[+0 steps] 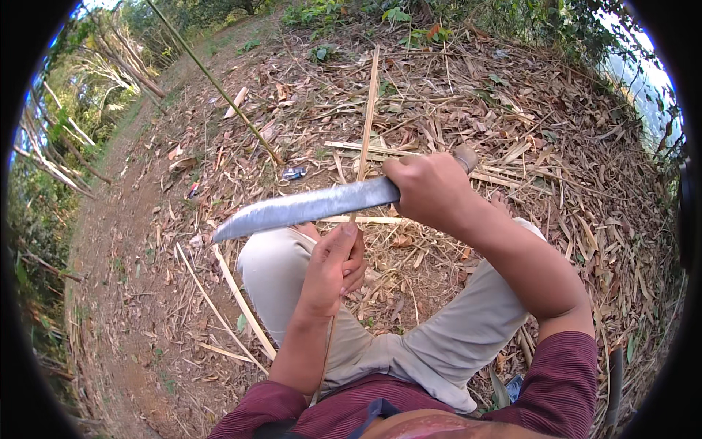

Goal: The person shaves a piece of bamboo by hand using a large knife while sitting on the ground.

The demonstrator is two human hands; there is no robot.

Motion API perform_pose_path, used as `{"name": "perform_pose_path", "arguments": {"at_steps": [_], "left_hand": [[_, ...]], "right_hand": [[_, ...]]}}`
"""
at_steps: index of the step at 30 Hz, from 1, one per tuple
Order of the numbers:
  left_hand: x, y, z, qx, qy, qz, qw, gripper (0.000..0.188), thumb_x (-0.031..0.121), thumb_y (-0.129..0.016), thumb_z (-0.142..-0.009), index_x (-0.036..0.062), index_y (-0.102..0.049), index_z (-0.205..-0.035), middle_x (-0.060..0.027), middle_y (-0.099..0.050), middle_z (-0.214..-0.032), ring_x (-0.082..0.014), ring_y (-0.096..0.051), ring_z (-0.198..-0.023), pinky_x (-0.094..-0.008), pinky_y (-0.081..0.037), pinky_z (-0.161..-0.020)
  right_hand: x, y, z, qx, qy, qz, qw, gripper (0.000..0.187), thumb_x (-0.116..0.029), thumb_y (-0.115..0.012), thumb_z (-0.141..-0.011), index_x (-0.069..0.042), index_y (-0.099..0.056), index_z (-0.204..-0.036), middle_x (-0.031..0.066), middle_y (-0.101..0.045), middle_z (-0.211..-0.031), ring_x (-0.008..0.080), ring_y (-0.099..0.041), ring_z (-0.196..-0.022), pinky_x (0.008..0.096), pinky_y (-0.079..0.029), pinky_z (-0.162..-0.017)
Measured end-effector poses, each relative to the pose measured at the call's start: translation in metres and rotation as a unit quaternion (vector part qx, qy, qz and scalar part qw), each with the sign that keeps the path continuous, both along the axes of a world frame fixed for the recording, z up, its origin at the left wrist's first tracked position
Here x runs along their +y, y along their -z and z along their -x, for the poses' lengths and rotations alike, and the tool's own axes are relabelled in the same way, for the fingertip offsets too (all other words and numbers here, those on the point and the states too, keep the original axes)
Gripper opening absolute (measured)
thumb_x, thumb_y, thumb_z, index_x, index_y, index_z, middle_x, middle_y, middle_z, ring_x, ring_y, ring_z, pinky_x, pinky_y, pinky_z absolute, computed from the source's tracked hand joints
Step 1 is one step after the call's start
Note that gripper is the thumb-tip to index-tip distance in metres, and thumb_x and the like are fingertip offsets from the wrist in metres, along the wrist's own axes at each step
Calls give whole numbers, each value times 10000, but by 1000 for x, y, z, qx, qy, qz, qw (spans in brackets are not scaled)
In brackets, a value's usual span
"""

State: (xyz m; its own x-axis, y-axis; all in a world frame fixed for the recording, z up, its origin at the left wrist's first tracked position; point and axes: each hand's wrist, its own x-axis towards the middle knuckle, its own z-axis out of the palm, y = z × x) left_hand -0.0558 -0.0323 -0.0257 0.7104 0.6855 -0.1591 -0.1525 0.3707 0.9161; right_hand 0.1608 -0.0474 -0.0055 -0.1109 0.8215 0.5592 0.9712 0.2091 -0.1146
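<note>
My right hand (431, 189) is closed round the handle of a machete (307, 206), whose broad steel blade points to the left. A long, thin bamboo strip (371, 110) runs away from me, and its far end reaches over the leaf litter. My left hand (336, 267) grips this strip just on my side of the blade, with the near part of the strip passing down along my forearm. The blade crosses the strip a little beyond my left fingers; I cannot tell whether its edge is cutting in.
Split bamboo strips (245, 301) lie left of my knee, and more pale strips (504, 179) lie beyond my right hand. A slender green pole (219, 86) slants up at the far left. A small dark packet (294, 173) rests on the dry leaves (570, 146).
</note>
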Motion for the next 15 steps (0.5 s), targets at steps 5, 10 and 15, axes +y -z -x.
{"name": "perform_pose_path", "arguments": {"at_steps": [5, 10, 15], "left_hand": [[-1, 9, 3, 34, 4, -20, 999, 333, 395, -375, -1066, 101, -484, -954, 54, -296, -581, -48, -257, -399, -232, -188, -388], [-3, 10, 2, 44, 28, -67, 996, 336, 406, -364, -1070, 115, -447, -921, 48, -281, -593, -46, -253, -413, -232, -189, -387], [-6, 8, 1, 93, -12, -90, 992, 359, 396, -361, -1076, 102, -443, -887, 58, -311, -612, -33, -267, -451, -211, -222, -408]], "right_hand": [[-17, 5, 27, -4, -41, 60, 997, 146, -104, -689, -682, -51, -591, -778, 102, -636, -667, 305, -669, -583, 424, -532, -516], [-16, 11, 26, -13, -37, 39, 998, 122, -116, -673, -697, -58, -587, -762, 90, -633, -662, 298, -667, -572, 404, -532, -512], [9, 15, 1, -64, -40, -57, 995, 112, -143, -603, -790, -50, -627, -732, 116, -645, -621, 261, -673, -544, 396, -537, -499]]}}
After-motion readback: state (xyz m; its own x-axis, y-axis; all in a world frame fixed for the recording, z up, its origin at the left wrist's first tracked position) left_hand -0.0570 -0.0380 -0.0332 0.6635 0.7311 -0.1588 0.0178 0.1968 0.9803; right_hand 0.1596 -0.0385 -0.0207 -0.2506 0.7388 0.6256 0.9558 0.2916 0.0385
